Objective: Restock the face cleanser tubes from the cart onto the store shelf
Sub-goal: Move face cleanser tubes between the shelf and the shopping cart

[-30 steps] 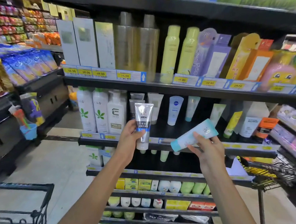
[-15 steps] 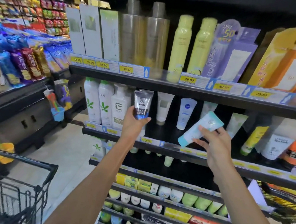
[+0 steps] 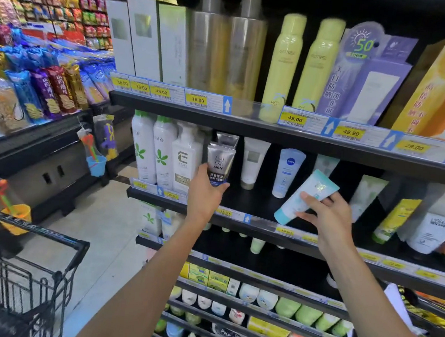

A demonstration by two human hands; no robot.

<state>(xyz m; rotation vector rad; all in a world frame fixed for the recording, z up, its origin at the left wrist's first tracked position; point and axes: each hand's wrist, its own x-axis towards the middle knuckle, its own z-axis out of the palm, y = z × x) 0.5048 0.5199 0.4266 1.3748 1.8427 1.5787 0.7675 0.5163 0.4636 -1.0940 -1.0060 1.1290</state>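
Observation:
My left hand [image 3: 204,193] grips a silver "MEN" cleanser tube [image 3: 219,165] upright over the middle shelf [image 3: 259,221], just in front of another silver tube [image 3: 227,139] standing there. My right hand [image 3: 328,219] holds a white tube with a teal cap [image 3: 305,196], tilted with its cap down-left, above the same shelf's front edge. A white tube [image 3: 253,161] and a Nivea tube [image 3: 287,172] stand between the two hands. The black cart [image 3: 23,279] is at lower left.
White pump bottles [image 3: 163,154] stand left of my left hand. More tubes and a white tub [image 3: 432,232] fill the shelf's right end. Yellow spray cans [image 3: 280,65] and boxes stand on the shelf above. Snack racks [image 3: 34,82] lie to the left.
Both hands have moved further in over the middle shelf with their tubes. The silver tube is now close in front of the one on the shelf. The view has come closer to the shelf.

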